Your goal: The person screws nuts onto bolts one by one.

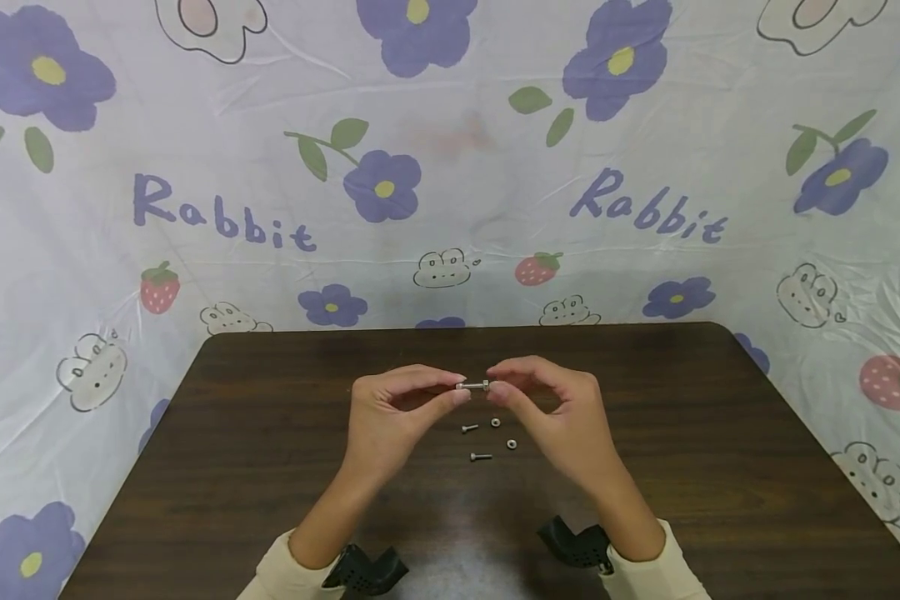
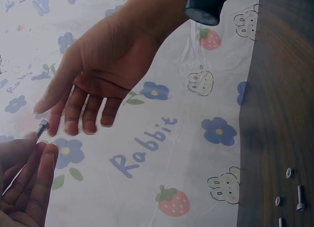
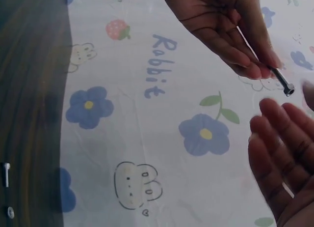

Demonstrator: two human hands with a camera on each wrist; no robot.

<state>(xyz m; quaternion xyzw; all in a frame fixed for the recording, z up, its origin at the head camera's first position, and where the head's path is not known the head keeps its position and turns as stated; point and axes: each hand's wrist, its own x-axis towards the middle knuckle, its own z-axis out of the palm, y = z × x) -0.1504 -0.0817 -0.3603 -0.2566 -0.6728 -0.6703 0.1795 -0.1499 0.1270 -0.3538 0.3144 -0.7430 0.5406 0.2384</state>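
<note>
Above the middle of the table, my left hand (image 1: pixel 390 412) pinches a small silver bolt (image 1: pixel 474 386) by its left end, between thumb and fingertips. A wider hex piece that looks like a nut (image 3: pixel 289 90) sits at the bolt's other end. My right hand (image 1: pixel 555 400) is around that end, its thumb and fingers spread on either side. In the right wrist view, a gap shows between the nut and the right fingertips (image 3: pixel 269 107). The bolt (image 2: pixel 41 128) points from the left hand (image 2: pixel 27 175) toward the right hand (image 2: pixel 110 65).
Two loose bolts, a shorter one (image 1: pixel 469 428) and a longer one (image 1: pixel 481 457), lie on the dark wood table (image 1: pixel 270 467) below the hands. Two nuts, one farther (image 1: pixel 496 422) and one nearer (image 1: pixel 512 444), lie beside them. A patterned cloth (image 1: pixel 450 200) hangs behind the table.
</note>
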